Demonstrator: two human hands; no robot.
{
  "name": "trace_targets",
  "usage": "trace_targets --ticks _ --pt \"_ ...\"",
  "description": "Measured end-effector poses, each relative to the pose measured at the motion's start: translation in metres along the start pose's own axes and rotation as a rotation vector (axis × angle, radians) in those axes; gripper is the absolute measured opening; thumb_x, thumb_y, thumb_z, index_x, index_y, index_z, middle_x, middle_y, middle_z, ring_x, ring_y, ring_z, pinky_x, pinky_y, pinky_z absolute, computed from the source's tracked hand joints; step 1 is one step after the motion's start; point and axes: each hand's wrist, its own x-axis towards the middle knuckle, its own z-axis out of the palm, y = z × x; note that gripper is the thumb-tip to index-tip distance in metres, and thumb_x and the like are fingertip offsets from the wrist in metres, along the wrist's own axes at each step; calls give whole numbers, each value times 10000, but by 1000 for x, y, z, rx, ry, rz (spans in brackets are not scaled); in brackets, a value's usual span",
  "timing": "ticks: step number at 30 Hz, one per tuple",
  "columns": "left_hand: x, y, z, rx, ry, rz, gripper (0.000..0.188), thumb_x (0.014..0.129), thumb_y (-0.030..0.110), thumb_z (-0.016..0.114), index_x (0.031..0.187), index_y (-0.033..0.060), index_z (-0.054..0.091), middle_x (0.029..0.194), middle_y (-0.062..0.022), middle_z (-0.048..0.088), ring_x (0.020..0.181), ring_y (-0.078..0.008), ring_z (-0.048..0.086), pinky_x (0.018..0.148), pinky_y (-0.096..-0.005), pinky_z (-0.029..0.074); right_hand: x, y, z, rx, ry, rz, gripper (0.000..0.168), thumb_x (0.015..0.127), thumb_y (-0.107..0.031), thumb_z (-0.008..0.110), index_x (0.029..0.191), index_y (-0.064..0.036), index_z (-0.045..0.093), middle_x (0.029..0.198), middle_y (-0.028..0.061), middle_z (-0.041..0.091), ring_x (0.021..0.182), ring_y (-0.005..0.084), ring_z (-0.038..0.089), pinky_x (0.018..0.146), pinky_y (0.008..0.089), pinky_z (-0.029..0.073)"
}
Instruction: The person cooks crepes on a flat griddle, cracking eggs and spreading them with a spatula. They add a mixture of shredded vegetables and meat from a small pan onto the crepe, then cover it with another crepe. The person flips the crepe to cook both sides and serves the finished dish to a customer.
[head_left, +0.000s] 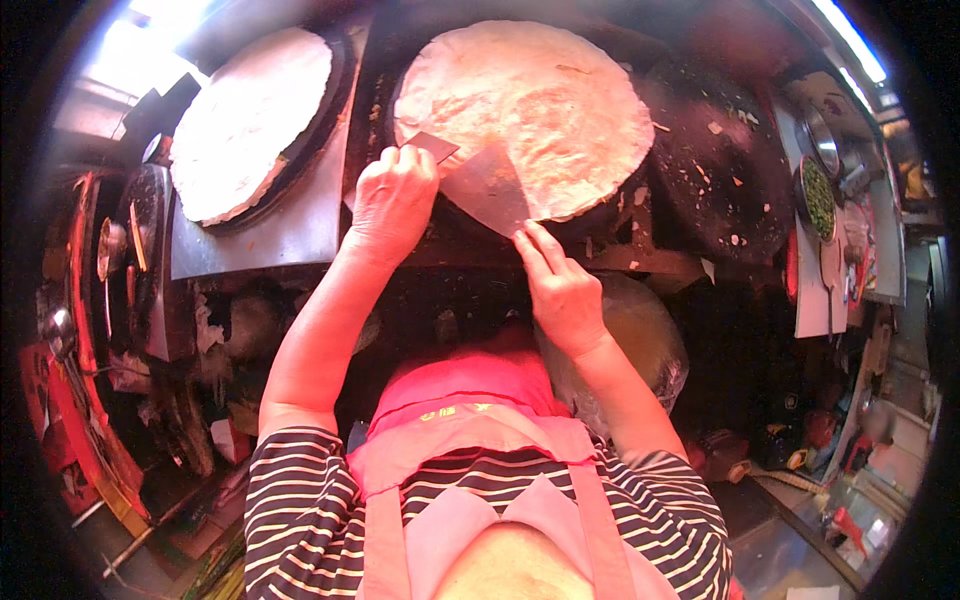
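Observation:
A large round flatbread (555, 97) lies on a dark round griddle before me. My left hand (401, 180) is closed around a metal scraper (433, 144), whose blade rests by the bread's left edge. With bent fingers my right hand (559, 281) grips the near corner of a broad, thin, flat piece (491, 187), metal or a folded part of the bread, I cannot tell which; it reaches over the bread's near edge. A second flatbread (251, 124), pale and brightly lit, lies on another dark griddle at the left.
A dark round griddle (720, 165) with crumbs stands at the right. Beyond it are a bowl of chopped greens (817, 199) and a flat-bladed spatula (829, 259) on a pale counter. A large plastic-covered container (630, 337) sits below my right forearm. A ladle (60, 330) is at the far left.

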Motion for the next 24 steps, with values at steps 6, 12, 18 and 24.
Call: trace_targets --ticks 6,12,18,24 --pt "-1 6 6 64 14 46 61 753 48 575 811 58 558 812 -93 595 810 -240 622 661 -327 527 -13 11 -29 131 53 15 415 819 -41 583 1228 -98 624 1276 57 603 785 220 673 685 316 549" --pt "-1 10 15 144 24 66 30 763 91 576 789 76 576 786 -68 585 789 -198 615 645 -292 523 -36 35 -29 125 114 208 354 882 -50 584 1230 -97 624 1283 63 594 931 272 677 763 350 554" --pt "-4 14 9 149 19 50 91 742 105 579 809 51 609 783 -65 586 792 -186 610 644 -288 523 -7 69 -40 399 308 390 319 925 -25 546 1238 -36 606 1237 134 625 1081 257 635 911 342 498" --pt "-30 35 -32 -13 -78 145 56 727 94 590 767 57 581 774 -85 573 784 -211 597 644 -302 497 78 113 -36 368 208 327 263 939 -78 553 1183 -18 632 1173 148 654 1049 269 647 907 333 495"
